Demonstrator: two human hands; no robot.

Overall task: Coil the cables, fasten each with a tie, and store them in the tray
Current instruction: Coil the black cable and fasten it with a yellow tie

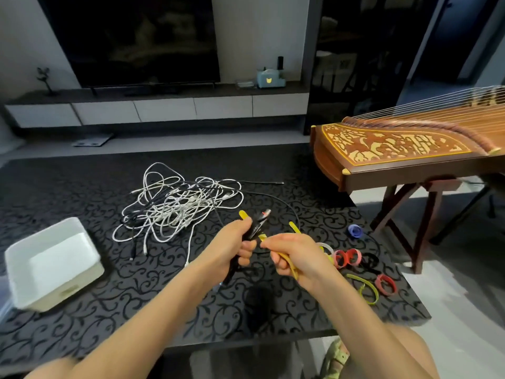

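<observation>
Head-worn view, angled forward and down, close over the table

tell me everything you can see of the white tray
The white tray is a rectangular bin with rounded corners, plastic by its look, with a handle slot in its near wall. It stands upright at the left of the patterned table. No cable shows inside it. The cable pile lies apart to its right; only the table touches it.

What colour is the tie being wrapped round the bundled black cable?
Yellow: the tie round the black cable, clearest in the head view.
</observation>
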